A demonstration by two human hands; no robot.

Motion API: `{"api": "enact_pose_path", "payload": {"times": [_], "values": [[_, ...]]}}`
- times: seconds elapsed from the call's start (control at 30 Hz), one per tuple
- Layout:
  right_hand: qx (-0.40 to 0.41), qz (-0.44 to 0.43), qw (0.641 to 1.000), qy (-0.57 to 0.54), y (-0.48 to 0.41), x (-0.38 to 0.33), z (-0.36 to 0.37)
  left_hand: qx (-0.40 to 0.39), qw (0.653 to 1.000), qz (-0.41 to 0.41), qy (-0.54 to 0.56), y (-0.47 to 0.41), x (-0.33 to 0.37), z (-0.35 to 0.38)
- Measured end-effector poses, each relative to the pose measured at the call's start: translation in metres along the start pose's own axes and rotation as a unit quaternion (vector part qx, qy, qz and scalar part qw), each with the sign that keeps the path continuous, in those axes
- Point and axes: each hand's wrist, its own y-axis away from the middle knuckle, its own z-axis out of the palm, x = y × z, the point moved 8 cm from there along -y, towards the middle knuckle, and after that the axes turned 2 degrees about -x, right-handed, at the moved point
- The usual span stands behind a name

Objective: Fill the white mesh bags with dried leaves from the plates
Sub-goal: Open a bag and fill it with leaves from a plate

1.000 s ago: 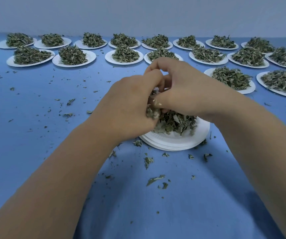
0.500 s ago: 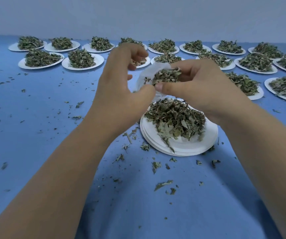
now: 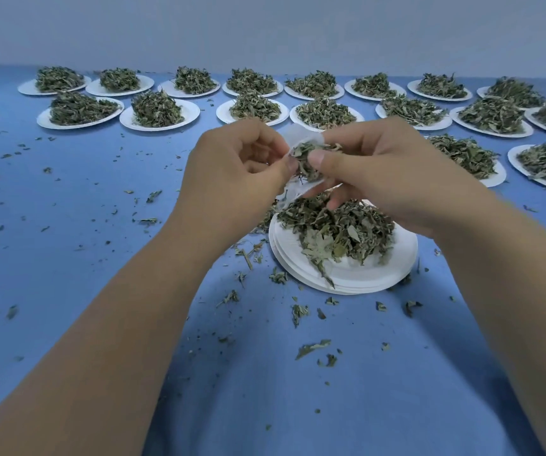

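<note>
The bag (image 3: 301, 138) is up in the air between the two hands, just above the near plate (image 3: 347, 282), with its mouth turned toward the person and a wad of leaves (image 3: 307, 161) showing in the opening. It seems to be held there on purpose, so that whatever slips out drops back onto the pile (image 3: 347, 225) and not the table (image 3: 67, 245).

The left hand (image 3: 238, 172) pinches the bag's left edge between thumb and curled fingers. This looks like the anchoring grip that keeps the thin mesh stretched so the mouth does not collapse. The right hand (image 3: 383, 172) pinches the opposite edge, its thumb pressed over the leaves at the rim and its forefinger behind the mesh. Its lower fingers hang loosely toward the pile. I judge it is tamping the wad down into the bag. How full the bag is cannot be told, since the hands hide most of it.

The near plate sits on top of a short stack of bare ones, probably emptied ones. Crumbs (image 3: 312, 348) lie scattered around it on the table. Farther back, rows of plates (image 3: 130, 121) heaped with leaves line the table's far edge, so much of the job appears to remain.
</note>
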Motion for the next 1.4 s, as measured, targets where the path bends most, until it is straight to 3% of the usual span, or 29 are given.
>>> {"api": "enact_pose_path", "payload": {"times": [0.2,0.4,0.57,0.73,0.83,1.1,1.3,1.4], "values": [[0.115,0.001,0.988,0.102,-0.001,-0.002,-0.012,-0.003,1.0,-0.001,0.023,0.002,0.003,-0.001],[0.163,0.002,0.932,0.324,-0.01,-0.018,-0.01,-0.03,0.998,0.01,0.056,0.005,0.011,0.006],[0.1,0.022,0.966,0.238,-0.011,-0.017,-0.003,0.053,0.993,0.04,-0.103,0.002,0.013,-0.009],[0.03,0.04,0.988,0.145,-0.005,-0.012,-0.001,0.067,0.991,0.041,-0.112,0.002,0.011,-0.013],[0.056,0.023,0.993,0.103,-0.004,-0.015,-0.004,0.068,0.991,0.039,-0.112,0.001,0.01,-0.014],[0.127,-0.007,0.968,0.214,-0.014,-0.022,0.001,0.052,0.995,0.03,-0.074,-0.001,0.012,-0.014],[0.151,0.009,0.925,0.349,-0.024,-0.019,0.001,-0.021,0.999,0.025,0.025,0.003,0.017,-0.003],[0.15,-0.01,0.929,0.337,-0.021,-0.021,0.002,0.016,1.0,0.017,0.008,0.0,0.011,-0.01]]}}
